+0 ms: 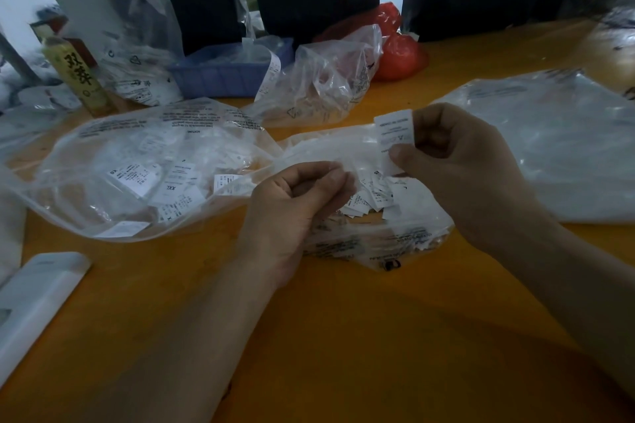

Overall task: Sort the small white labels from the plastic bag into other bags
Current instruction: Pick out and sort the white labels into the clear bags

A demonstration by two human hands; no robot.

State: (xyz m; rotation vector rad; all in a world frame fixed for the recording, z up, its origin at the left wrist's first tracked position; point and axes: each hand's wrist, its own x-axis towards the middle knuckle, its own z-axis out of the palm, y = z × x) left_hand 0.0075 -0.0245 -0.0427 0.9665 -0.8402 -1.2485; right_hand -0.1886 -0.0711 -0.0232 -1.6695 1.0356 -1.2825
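Pinching a small white label [395,134] between thumb and curled fingers, the right hand [460,165] holds it upright above a clear plastic bag [388,237] that lies crumpled on an orange table [343,336]. Printed text covers the label, too small to read. The left hand [292,206] sits just beside the right, lower and closer to the table, its fingers curled inward at the mouth of that bag; whether they grip the plastic film or a label cannot be told. A loose pile of small white labels [374,196] lies inside the bag between the two hands.

To the left, a larger clear bag [137,165] with printed warning text holds more labels, one of them marked XXL [170,188]. Another crumpled clear bag [326,79] stands behind the hands, near a blue plastic basket [220,75] and a red bag [398,51] at the table's far edge. A wide, flat clear bag [567,148] lies well to the right. A bottle [82,79] with Chinese characters on its label stands at far left, and a white rectangular object [37,299] rests at the table's near left corner.
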